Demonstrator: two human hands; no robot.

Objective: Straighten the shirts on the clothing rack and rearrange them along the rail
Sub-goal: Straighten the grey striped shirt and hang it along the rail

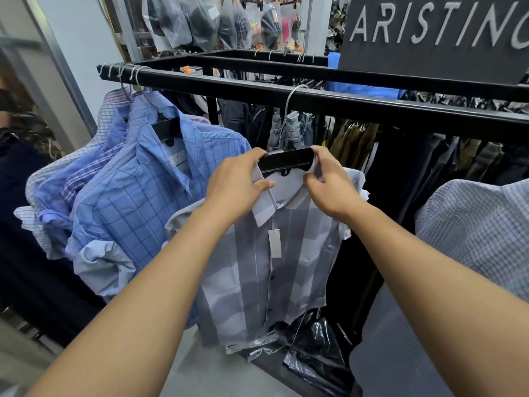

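A: Careful: your left hand (pixel 234 181) and right hand (pixel 329 184) pinch the collar (pixel 264 203) of the grey shirt (pixel 286 270), midway along the rail (pixel 357 103).
B: Risk?
A: Tug unevenly and it may slip off its hanger (pixel 286 161).

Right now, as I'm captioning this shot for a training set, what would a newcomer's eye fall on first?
Dead centre, the left hand and right hand grip the collar of a grey-and-white striped shirt on a black plastic hanger, hooked over the black metal rail. To the left, a bunch of blue checked shirts crowds the rail's end; top right is a dark sign with silver letters.
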